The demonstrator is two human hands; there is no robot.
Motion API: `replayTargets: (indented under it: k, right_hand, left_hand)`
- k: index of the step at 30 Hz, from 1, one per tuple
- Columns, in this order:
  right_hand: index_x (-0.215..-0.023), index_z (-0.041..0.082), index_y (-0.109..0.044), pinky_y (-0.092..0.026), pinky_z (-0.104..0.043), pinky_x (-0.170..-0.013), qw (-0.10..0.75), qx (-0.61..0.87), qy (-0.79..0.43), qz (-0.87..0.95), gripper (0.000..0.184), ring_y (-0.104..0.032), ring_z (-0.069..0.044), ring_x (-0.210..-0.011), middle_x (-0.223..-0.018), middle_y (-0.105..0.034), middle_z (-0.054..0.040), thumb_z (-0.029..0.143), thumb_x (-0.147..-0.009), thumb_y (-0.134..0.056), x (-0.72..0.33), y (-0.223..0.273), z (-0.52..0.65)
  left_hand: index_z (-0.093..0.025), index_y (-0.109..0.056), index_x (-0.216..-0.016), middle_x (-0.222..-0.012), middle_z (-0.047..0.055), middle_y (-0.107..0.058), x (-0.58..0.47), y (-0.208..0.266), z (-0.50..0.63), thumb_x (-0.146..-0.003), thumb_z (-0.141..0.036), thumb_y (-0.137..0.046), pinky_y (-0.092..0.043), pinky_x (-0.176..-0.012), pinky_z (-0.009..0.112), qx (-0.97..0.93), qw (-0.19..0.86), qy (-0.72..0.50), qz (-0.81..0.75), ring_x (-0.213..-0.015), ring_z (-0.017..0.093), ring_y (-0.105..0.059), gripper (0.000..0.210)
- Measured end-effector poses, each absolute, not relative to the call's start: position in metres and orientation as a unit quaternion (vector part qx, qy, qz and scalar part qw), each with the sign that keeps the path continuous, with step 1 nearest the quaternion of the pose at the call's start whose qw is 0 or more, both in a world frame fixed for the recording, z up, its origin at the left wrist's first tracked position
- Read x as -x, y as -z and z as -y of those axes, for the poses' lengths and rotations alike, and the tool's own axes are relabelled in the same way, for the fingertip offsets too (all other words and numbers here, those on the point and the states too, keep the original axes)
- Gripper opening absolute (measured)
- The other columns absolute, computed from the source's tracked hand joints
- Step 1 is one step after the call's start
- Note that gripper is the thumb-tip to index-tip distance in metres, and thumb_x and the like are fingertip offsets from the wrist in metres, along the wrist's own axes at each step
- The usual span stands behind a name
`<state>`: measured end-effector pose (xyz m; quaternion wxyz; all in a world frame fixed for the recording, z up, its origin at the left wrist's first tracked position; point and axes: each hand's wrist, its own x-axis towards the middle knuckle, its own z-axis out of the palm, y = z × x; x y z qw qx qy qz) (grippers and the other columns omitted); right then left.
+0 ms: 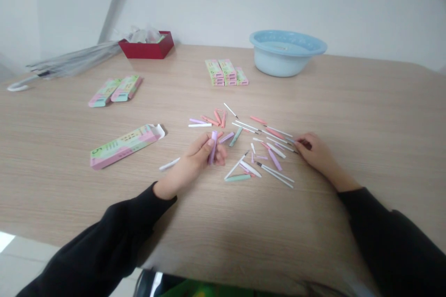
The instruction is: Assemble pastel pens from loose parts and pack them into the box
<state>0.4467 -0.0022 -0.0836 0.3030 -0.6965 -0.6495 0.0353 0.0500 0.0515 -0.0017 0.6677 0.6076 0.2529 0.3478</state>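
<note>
My left hand (198, 154) is closed on a purple pen barrel (213, 145), held upright between thumb and fingers over the wooden table. At the right of the scattered pen parts, my right hand (315, 152) pinches the end of a thin white pen refill (281, 144) with a dark tip; its fingertips partly hide that end. Between the hands lie more white refills (278, 176), a purple barrel piece (275, 160), a green piece (237, 178) and several pink pieces (258, 119). A white pen piece (169, 164) lies beside my left wrist.
An open-ended carton (127, 146) lies at left, with two similar cartons (127, 88) behind it. Further back are stacked small boxes (225, 72), a blue basin (278, 60), a red box (146, 49) holding clear plastic, and a transparent umbrella (76, 58).
</note>
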Motion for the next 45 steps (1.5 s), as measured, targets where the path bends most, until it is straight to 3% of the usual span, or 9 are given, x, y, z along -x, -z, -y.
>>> replayTargets:
  k: [4, 7, 12, 19, 23, 26, 31, 37, 45]
  right_hand:
    - [-0.089, 0.02, -0.066, -0.051, -0.043, -0.071, 0.309, 0.708, -0.03, 0.635, 0.02, -0.061, -0.026, -0.076, -0.086, -0.065, -0.0108, 0.037, -0.084, -0.057, -0.445, 0.085, 0.001]
    - [-0.093, 0.02, -0.067, -0.052, -0.042, -0.072, 0.311, 0.707, -0.035, 0.634, 0.023, -0.062, -0.026, -0.077, -0.087, -0.066, -0.0106, 0.039, -0.083, -0.058, -0.443, 0.085, -0.001]
    - [-0.084, 0.021, -0.066, -0.052, -0.04, -0.07, 0.313, 0.709, -0.037, 0.631, 0.02, -0.063, -0.025, -0.075, -0.085, -0.067, -0.01, 0.04, -0.085, -0.057, -0.438, 0.082, -0.003]
    - [-0.087, 0.021, -0.066, -0.051, -0.039, -0.066, 0.321, 0.709, -0.021, 0.628, 0.019, -0.06, -0.024, -0.07, -0.085, -0.067, -0.0101, 0.037, -0.082, -0.058, -0.434, 0.07, 0.001]
    - [-0.098, 0.02, -0.068, -0.049, -0.041, -0.077, 0.323, 0.692, 0.003, 0.646, 0.022, -0.062, -0.025, -0.081, -0.097, -0.068, -0.0117, 0.035, -0.085, -0.058, -0.401, 0.045, 0.012]
    - [-0.095, 0.023, -0.071, -0.042, -0.045, -0.089, 0.24, 0.648, -0.003, 0.723, 0.015, -0.064, -0.028, -0.1, -0.106, -0.071, -0.0085, 0.034, -0.087, -0.064, -0.359, 0.032, 0.022]
    - [-0.099, 0.021, -0.074, -0.036, -0.045, -0.087, 0.163, 0.624, 0.008, 0.764, 0.016, -0.063, -0.03, -0.102, -0.112, -0.072, -0.0114, 0.03, -0.092, -0.062, -0.323, 0.039, 0.023]
    - [-0.09, 0.02, -0.073, -0.034, -0.044, -0.09, 0.176, 0.607, 0.002, 0.775, 0.022, -0.062, -0.029, -0.107, -0.113, -0.073, -0.0123, 0.015, -0.095, -0.053, -0.326, 0.054, 0.014]
    - [-0.095, 0.02, -0.067, -0.043, -0.042, -0.088, 0.263, 0.569, -0.001, 0.779, 0.021, -0.063, -0.026, -0.1, -0.1, -0.069, -0.0099, 0.019, -0.101, -0.046, -0.32, 0.012, 0.017]
  left_hand:
    - [-0.02, -0.054, -0.098, -0.078, 0.001, -0.062, -0.052, -0.006, -0.043, -0.097, -0.038, -0.06, -0.047, -0.06, 0.024, -0.459, 0.797, -0.341, -0.194, -0.067, 0.015, -0.064, 0.019]
    - [-0.02, -0.054, -0.1, -0.081, 0.002, -0.063, -0.051, -0.011, -0.042, -0.098, -0.034, -0.058, -0.049, -0.059, 0.024, -0.442, 0.812, -0.334, -0.182, -0.069, 0.016, -0.065, 0.015]
    - [-0.019, -0.054, -0.096, -0.076, 0.001, -0.058, -0.051, -0.01, -0.044, -0.099, -0.031, -0.054, -0.048, -0.059, 0.024, -0.436, 0.818, -0.321, -0.196, -0.064, 0.014, -0.06, 0.012]
    - [-0.017, -0.057, -0.093, -0.072, -0.002, -0.051, -0.052, 0.0, -0.041, -0.097, -0.033, -0.053, -0.036, -0.056, 0.023, -0.504, 0.771, -0.298, -0.252, -0.058, 0.01, -0.046, 0.017]
    - [-0.015, -0.063, -0.092, -0.073, -0.001, -0.052, -0.055, 0.0, -0.036, -0.098, -0.041, -0.051, -0.036, -0.062, 0.026, -0.631, 0.683, -0.24, -0.278, -0.065, 0.013, -0.046, 0.029]
    - [-0.016, -0.062, -0.089, -0.071, -0.001, -0.05, -0.057, -0.003, -0.031, -0.101, -0.043, -0.044, -0.038, -0.068, 0.028, -0.695, 0.638, -0.191, -0.272, -0.068, 0.015, -0.046, 0.034]
    - [-0.017, -0.058, -0.084, -0.072, -0.001, -0.05, -0.058, -0.001, -0.029, -0.101, -0.042, -0.043, -0.038, -0.067, 0.029, -0.699, 0.633, -0.189, -0.274, -0.067, 0.015, -0.046, 0.034]
    - [-0.017, -0.057, -0.083, -0.072, -0.001, -0.05, -0.057, 0.002, -0.028, -0.101, -0.042, -0.043, -0.038, -0.068, 0.028, -0.696, 0.632, -0.19, -0.282, -0.068, 0.015, -0.046, 0.034]
    - [-0.018, -0.058, -0.088, -0.072, -0.002, -0.049, -0.057, 0.011, -0.028, -0.102, -0.043, -0.043, -0.04, -0.066, 0.027, -0.718, 0.613, -0.203, -0.261, -0.068, 0.014, -0.047, 0.033]
